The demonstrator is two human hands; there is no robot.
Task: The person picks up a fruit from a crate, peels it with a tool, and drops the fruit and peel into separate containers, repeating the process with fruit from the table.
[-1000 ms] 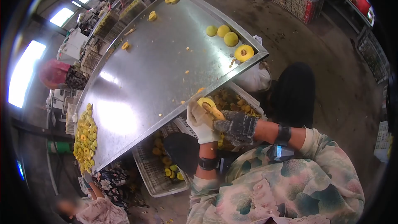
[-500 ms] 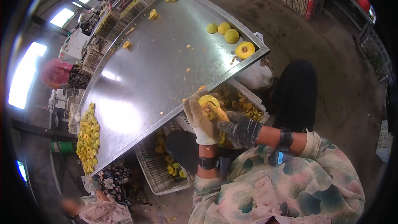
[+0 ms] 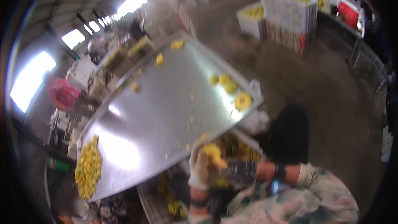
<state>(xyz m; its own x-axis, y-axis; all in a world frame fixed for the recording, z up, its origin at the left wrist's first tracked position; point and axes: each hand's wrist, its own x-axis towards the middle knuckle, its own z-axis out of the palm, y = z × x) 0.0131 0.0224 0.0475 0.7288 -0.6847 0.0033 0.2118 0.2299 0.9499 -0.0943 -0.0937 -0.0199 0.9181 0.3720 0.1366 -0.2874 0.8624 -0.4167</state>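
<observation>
My left hand (image 3: 200,166), in a pale glove, is wrapped round a yellow fruit (image 3: 212,151) just off the near edge of the metal table (image 3: 166,99). My right hand (image 3: 238,171), in a dark grey glove, is closed beside it on an orange-yellow handle-like thing (image 3: 222,163) that touches the fruit; blur hides its exact form. Under both hands sits a crate of fruit pieces (image 3: 242,146). Several round fruits (image 3: 230,86) and a halved fruit (image 3: 242,101) lie at the table's right corner.
A heap of yellow-green pieces (image 3: 88,168) covers the table's left end. Another crate (image 3: 151,203) stands below the near edge. Stacked white crates (image 3: 288,14) are at the back right. A person in pink (image 3: 62,94) is beyond the table at left.
The camera view has tilted up, so the table and hands sit lower in the frame and more of the background shows. Both hands keep their hold; the picture is now blurred.
</observation>
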